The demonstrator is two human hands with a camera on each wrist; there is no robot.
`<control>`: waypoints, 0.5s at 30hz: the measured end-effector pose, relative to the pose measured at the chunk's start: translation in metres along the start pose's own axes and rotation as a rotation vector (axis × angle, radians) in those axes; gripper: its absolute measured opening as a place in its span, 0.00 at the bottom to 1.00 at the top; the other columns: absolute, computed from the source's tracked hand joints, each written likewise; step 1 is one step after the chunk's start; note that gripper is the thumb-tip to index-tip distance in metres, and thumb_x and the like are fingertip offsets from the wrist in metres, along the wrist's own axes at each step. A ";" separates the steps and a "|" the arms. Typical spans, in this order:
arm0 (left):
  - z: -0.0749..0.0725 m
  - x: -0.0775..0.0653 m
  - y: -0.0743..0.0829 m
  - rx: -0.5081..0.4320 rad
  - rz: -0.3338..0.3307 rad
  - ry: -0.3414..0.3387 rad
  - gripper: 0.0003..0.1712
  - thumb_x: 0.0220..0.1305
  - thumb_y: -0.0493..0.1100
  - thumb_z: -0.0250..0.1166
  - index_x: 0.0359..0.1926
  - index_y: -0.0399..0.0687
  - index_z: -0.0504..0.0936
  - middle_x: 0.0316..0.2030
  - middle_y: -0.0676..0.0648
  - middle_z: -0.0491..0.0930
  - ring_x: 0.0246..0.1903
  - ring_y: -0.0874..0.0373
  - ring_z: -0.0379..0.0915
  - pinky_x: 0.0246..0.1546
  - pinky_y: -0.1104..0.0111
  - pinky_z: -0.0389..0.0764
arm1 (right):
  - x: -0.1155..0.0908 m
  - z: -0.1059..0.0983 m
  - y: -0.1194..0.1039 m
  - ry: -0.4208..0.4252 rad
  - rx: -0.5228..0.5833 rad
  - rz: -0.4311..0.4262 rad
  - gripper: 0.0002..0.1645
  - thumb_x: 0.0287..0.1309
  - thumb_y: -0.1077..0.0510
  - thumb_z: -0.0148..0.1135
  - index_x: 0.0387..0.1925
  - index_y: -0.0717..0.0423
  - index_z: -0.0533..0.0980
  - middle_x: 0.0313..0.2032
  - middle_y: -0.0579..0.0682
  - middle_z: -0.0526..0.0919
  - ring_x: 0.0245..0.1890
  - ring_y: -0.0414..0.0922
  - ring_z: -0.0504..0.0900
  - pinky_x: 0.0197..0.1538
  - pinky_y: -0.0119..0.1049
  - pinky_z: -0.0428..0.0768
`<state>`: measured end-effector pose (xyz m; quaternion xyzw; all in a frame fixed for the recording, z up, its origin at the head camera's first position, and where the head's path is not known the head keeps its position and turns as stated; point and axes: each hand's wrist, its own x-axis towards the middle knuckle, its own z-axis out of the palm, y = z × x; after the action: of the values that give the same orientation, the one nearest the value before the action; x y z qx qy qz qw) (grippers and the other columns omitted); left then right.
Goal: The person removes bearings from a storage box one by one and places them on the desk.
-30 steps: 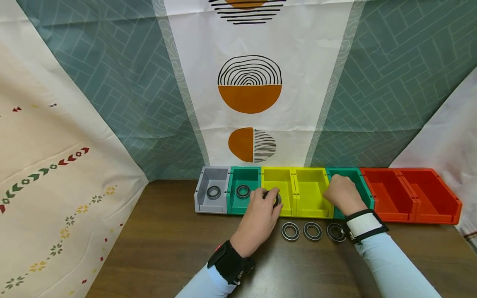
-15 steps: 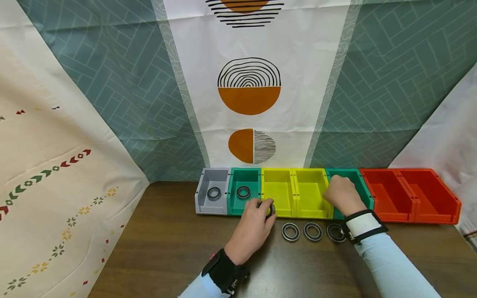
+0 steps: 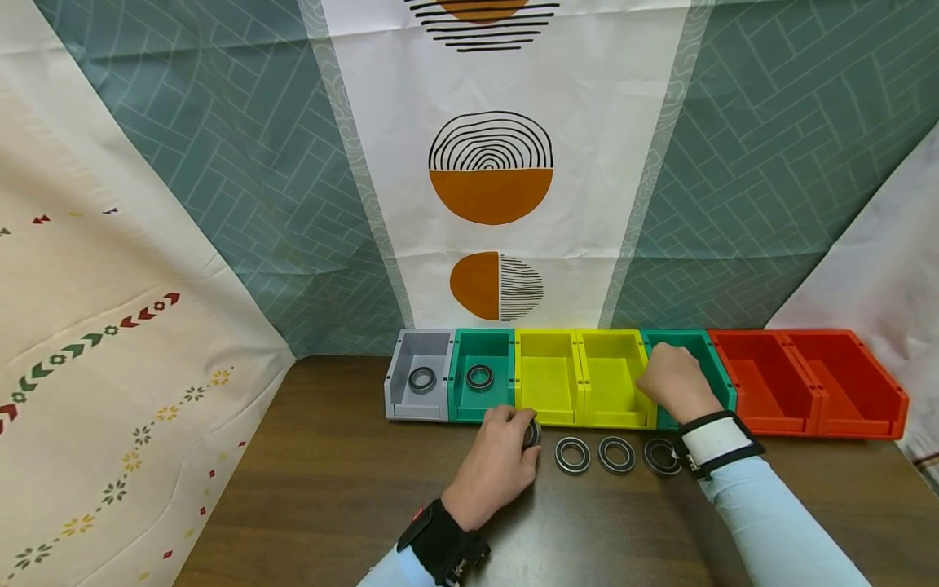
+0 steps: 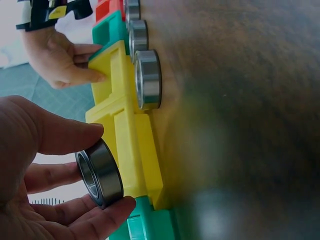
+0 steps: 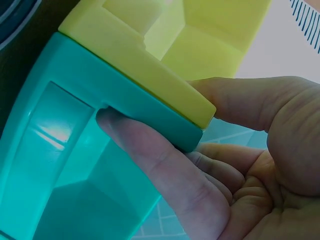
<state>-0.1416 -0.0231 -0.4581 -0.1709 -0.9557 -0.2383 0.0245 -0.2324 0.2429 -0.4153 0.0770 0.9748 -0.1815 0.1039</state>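
Observation:
My left hand [image 3: 495, 461] pinches a ball bearing [image 4: 111, 172] between the thumb and fingers, close to the front edge of the left yellow bin [image 3: 548, 383]. In the left wrist view the bearing is tilted, its steel rim facing the camera. Over on the right, my right hand [image 3: 676, 381] grips the adjoining walls of the right yellow bin [image 3: 612, 387] and the right green bin [image 5: 55, 115]. Its thumb lies on the yellow side and its index finger inside the green bin. Most of that green bin is hidden by the hand in the head view.
Three bearings lie in a row on the wooden table [image 3: 323, 489], the nearest bearing [image 3: 558, 456] right of my left hand. A grey bin [image 3: 392, 399] and the left green bin [image 3: 455, 399] hold one bearing each. Two red bins [image 3: 844, 383] end the row.
My left hand has drawn back from over the left yellow bin, toward me and slightly left, with the bearing still pinched. The right hand has stayed in place.

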 end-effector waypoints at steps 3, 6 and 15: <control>0.002 0.000 0.000 0.002 -0.015 -0.023 0.27 0.57 0.48 0.65 0.58 0.47 0.73 0.52 0.44 0.73 0.47 0.58 0.67 0.45 0.67 0.77 | 0.000 0.000 0.001 0.003 -0.001 -0.002 0.09 0.52 0.61 0.58 0.27 0.66 0.72 0.19 0.55 0.69 0.20 0.49 0.73 0.22 0.33 0.70; 0.004 0.000 0.000 0.008 -0.020 -0.042 0.27 0.57 0.48 0.65 0.56 0.44 0.74 0.51 0.44 0.74 0.45 0.58 0.67 0.44 0.67 0.77 | 0.001 0.000 0.001 0.003 -0.003 0.001 0.10 0.52 0.61 0.58 0.28 0.67 0.72 0.20 0.55 0.69 0.20 0.49 0.73 0.22 0.33 0.70; 0.012 -0.001 -0.001 0.031 -0.009 -0.065 0.24 0.54 0.47 0.67 0.50 0.42 0.76 0.46 0.46 0.75 0.40 0.60 0.66 0.39 0.70 0.75 | 0.001 -0.001 0.000 -0.002 -0.006 0.008 0.11 0.52 0.61 0.57 0.30 0.68 0.71 0.21 0.56 0.69 0.21 0.49 0.73 0.22 0.33 0.70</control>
<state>-0.1402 -0.0187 -0.4695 -0.1737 -0.9603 -0.2182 -0.0048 -0.2336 0.2429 -0.4145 0.0804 0.9749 -0.1784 0.1058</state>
